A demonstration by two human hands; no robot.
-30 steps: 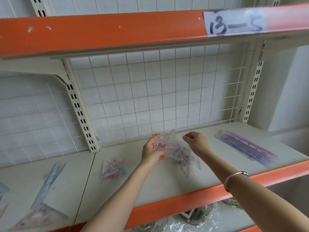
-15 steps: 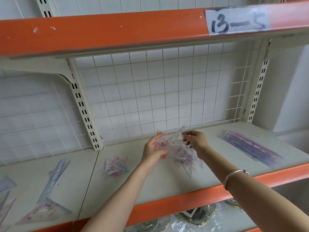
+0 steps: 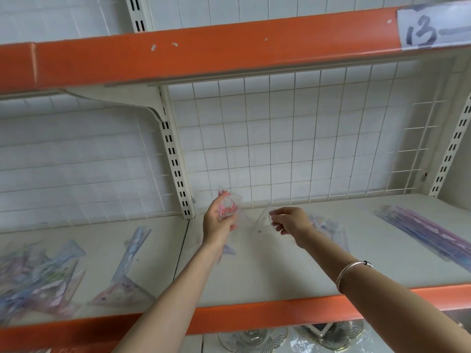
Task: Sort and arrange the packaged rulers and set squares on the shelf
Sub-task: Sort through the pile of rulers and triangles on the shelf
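Observation:
My left hand (image 3: 218,222) grips a clear packaged set square with pink print (image 3: 230,203), lifted above the cream shelf (image 3: 267,273). My right hand (image 3: 290,222) pinches a second clear set square (image 3: 262,222) just to the right of it. Behind my right wrist a small heap of packaged set squares (image 3: 328,229) lies on the shelf. A stack of long purple packaged rulers (image 3: 428,231) lies at the right. A mixed pile of rulers and set squares (image 3: 43,284) covers the left bay, with a blue ruler (image 3: 133,250) and a pink set square (image 3: 119,294) beside it.
An orange shelf edge (image 3: 267,314) runs along the front and another orange shelf (image 3: 204,57) with a paper label (image 3: 433,26) hangs overhead. A slotted upright (image 3: 175,169) divides the two bays. White wire grid backs the shelf. Glass dishes (image 3: 254,340) sit on the shelf below.
My view has swung left, revealing the mixed pile in the left bay. Both hands have lifted and drawn apart, each now with its own set square.

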